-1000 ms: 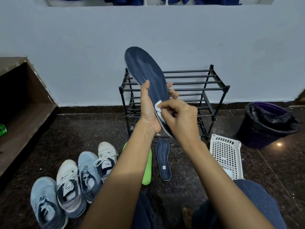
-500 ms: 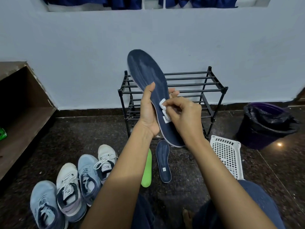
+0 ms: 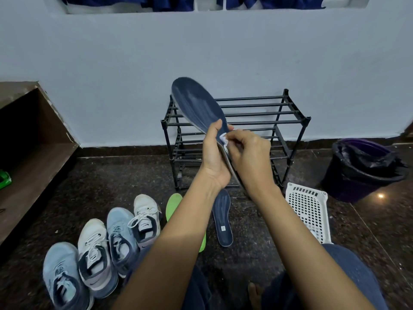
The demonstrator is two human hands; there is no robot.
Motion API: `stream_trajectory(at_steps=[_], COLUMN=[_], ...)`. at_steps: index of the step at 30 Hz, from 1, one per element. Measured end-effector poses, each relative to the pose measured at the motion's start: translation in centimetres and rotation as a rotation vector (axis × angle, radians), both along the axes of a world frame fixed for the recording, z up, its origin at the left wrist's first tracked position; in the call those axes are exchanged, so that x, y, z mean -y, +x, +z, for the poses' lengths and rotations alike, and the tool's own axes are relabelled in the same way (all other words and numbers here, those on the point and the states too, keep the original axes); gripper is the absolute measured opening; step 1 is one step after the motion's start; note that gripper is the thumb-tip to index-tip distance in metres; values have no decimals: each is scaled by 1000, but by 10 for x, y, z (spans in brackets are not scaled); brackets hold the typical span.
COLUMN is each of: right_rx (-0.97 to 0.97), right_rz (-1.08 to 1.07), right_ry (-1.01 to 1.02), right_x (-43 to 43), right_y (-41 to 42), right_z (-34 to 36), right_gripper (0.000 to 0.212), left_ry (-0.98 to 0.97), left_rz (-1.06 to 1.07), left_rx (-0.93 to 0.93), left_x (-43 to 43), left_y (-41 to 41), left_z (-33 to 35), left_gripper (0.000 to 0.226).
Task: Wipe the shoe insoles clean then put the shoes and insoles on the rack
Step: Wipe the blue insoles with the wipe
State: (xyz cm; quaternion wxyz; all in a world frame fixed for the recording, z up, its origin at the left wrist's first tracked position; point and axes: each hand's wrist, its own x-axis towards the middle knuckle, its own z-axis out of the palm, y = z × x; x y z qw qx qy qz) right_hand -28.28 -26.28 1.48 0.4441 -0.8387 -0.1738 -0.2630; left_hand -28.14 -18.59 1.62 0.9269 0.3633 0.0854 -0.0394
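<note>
My left hand [image 3: 214, 153] grips a dark blue insole [image 3: 199, 104] at its heel half and holds it upright, toe up, in front of the black shoe rack [image 3: 288, 117]. My right hand [image 3: 250, 153] pinches a small white wipe [image 3: 224, 139] against the insole's face near the heel. A second dark blue insole [image 3: 222, 218] and a green insole [image 3: 173, 202] lie on the floor below my arms. Several sneakers [image 3: 96, 249], blue and white, stand in a row at lower left.
A white perforated basket [image 3: 310, 206] lies on the floor right of the rack. A purple bin with a black liner [image 3: 362, 166] stands at far right. A brown wooden shelf [image 3: 33, 157] runs along the left. The floor is dark speckled stone.
The insole has tilted more edge-on and my hands have shifted slightly right. My right hand with the wipe has stayed near the heel area, rubbing it.
</note>
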Motion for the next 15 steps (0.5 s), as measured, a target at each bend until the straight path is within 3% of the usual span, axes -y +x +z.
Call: stream_trajectory(at_steps=[8, 15], right_rx=[-144, -69], right_rz=[174, 90], right_ry=[28, 69], right_x=[5, -2], right_y=[-24, -17], right_z=[2, 2], right_gripper=[17, 16], left_ry=[13, -17], left_rz=[27, 63], left_rx=[87, 46], left_x=[-16, -3], left_y=[2, 1], left_z=[7, 3], left_gripper=[50, 35])
